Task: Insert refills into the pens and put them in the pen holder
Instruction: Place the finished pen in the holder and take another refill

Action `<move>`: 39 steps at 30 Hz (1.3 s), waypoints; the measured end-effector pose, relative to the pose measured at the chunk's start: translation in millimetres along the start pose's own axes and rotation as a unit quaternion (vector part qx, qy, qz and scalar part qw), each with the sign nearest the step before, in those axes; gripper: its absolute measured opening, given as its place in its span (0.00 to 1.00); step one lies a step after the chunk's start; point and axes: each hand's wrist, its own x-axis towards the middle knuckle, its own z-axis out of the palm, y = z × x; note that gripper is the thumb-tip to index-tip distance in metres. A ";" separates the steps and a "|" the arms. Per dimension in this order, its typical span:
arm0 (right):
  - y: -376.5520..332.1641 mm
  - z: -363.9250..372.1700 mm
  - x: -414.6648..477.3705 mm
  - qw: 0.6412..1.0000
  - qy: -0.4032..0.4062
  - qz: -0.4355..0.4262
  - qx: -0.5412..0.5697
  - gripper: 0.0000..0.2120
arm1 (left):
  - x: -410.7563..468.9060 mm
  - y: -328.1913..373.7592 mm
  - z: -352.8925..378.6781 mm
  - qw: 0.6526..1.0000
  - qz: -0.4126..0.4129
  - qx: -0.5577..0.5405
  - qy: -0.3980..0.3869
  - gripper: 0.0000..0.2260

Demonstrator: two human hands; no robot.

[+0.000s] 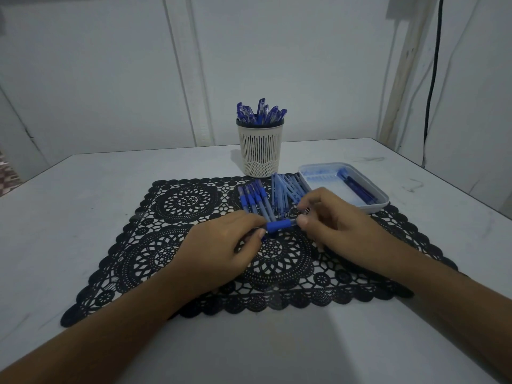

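Plain indoor room, most likely a domestic or makeshift work corner rather than a fitted office or laboratory. Pale panelled walls (304, 65) with vertical seams close off the far and right edges of a white bench (83, 217), whose top carries grey scuff marks near the far right corner. A black cable (432, 79) hangs loose down the right wall beside a bare wooden batten (401, 79). Household furnishing: a black lace placemat (171, 206) across the middle of the bench. Stationery: a slotted cream pen holder (260, 151) of blue pens (260, 112) at the mat's far edge, and a shallow plastic tray (379, 206) at its far right corner. Patterned flooring (7, 173) shows past the bench's left edge. Lighting is dim.
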 end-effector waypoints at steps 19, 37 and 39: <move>21.5 -6.4 2.6 0.927 0.090 -0.073 -0.357 0.13 | -0.8 -12.2 2.4 1.000 -0.016 0.001 0.014 0.13; 11.6 -9.2 4.2 0.993 0.090 -0.002 -0.078 0.06 | -0.8 -12.4 -4.1 0.999 -0.036 -0.001 0.004 0.16; 9.6 -8.3 4.3 0.995 0.070 -0.003 -0.069 0.06 | -0.2 -11.2 -4.3 0.999 -0.033 -0.001 -0.002 0.15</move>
